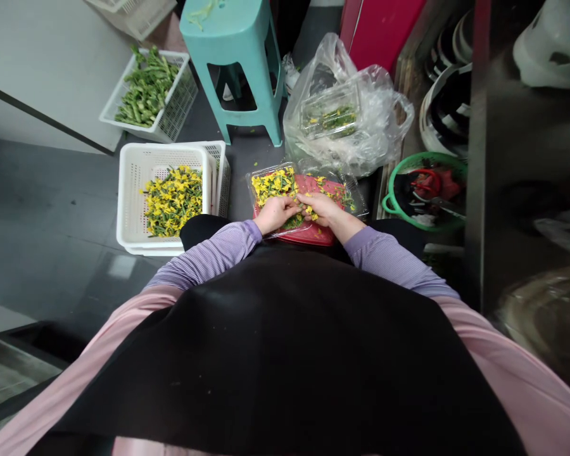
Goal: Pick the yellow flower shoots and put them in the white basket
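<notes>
My right hand [320, 208] is closed around a few small yellow flowers [311, 213] with green stems. Against it, the fingertips of my left hand [278, 214] are pinched at the same flowers; the exact contact is partly hidden. Below both hands lie a clear plastic box [253, 190] and a red surface [308, 184]. Yellow flowers with green stems [273, 183] fill the far part of the box, and greener ones show near my fingers. Loose sprigs [346, 197] are scattered on the right, by a clear lid [361, 201].
Left of me, a white basket [128, 190] contains yellow flowers. Behind it are a basket of green stems [175, 107] and a turquoise stool [232, 57]. A plastic bag [384, 136] with a clear box [330, 114] sits ahead; a green basin [393, 183] stands right.
</notes>
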Motion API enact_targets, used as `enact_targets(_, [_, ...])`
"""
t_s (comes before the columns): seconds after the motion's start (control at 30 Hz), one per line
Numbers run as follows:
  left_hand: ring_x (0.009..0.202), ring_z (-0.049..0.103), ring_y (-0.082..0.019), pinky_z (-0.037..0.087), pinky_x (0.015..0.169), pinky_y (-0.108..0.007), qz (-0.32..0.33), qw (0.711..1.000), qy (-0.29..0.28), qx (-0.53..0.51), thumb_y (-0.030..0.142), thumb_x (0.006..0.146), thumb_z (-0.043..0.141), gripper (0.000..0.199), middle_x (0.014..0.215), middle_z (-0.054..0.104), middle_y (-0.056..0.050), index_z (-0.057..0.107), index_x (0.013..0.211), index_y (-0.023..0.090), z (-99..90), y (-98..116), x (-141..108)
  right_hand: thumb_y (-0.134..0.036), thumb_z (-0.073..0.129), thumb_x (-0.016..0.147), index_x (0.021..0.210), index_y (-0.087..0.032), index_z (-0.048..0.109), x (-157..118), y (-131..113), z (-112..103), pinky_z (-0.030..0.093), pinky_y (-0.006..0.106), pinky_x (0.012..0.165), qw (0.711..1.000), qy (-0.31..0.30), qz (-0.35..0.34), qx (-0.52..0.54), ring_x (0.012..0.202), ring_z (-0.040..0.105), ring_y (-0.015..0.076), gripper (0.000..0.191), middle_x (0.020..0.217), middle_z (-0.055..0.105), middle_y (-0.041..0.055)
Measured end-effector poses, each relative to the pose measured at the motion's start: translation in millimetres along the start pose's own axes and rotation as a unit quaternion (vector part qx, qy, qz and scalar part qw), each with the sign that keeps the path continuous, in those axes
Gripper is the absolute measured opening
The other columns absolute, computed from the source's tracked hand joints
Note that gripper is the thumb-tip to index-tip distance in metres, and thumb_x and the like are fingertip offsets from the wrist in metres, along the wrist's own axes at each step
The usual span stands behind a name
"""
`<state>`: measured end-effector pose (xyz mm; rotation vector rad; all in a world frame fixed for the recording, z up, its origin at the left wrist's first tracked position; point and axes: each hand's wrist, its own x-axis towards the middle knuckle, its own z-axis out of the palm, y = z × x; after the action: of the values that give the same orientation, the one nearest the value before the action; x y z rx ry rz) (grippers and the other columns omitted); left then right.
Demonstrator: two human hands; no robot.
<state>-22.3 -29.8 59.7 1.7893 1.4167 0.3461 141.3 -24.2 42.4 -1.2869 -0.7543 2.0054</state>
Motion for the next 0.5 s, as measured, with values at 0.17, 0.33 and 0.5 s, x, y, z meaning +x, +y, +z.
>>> enact_targets(0.17, [0.077,0.063,-0.017,0.046,0.075,-0.024,-0.066,0.983,-0.011,0.173,0.031,0.097,0.048,0.034,0.081,0.068,-0.011,0.072,0.091,0.008,8.9,-14.5,41.3,-0.043,0.070,0.088,0.077,-0.019,0.039,-3.5,-21.3,-14.4,0.029,0.016,0.036,0.985,0.115,-0.062,0.109,0.043,0.039,0.0049,0.041,0.055,0.042,-0.0060])
enact_targets(0.33, [0.109,0.064,-0.028,0.048,0.095,-0.034,-0.068,0.953,-0.078,0.286,0.018,0.094,0.046,0.032,0.116,0.064,-0.023,0.067,0.114,0.004,24.8,-14.0,60.4,-0.026,0.076,0.081,0.077,-0.017,0.047,-8.2,-25.7,-13.4,0.038,0.015,0.035,0.984,0.124,0.006,0.129,0.042,0.047,0.0057,0.031,0.056,0.051,-0.0041])
enact_targets(0.5, [0.103,0.066,-0.030,0.053,0.087,-0.037,-0.092,0.971,-0.068,0.211,0.024,0.092,0.047,0.031,0.112,0.066,-0.023,0.067,0.109,0.007,16.3,3.5,32.3,-0.011,0.079,0.067,0.072,-0.016,0.056,-15.8,-11.4,-3.6,0.050,0.016,0.040,0.989,0.133,0.031,0.060,0.045,0.057,0.0092,0.024,0.058,0.059,-0.0008])
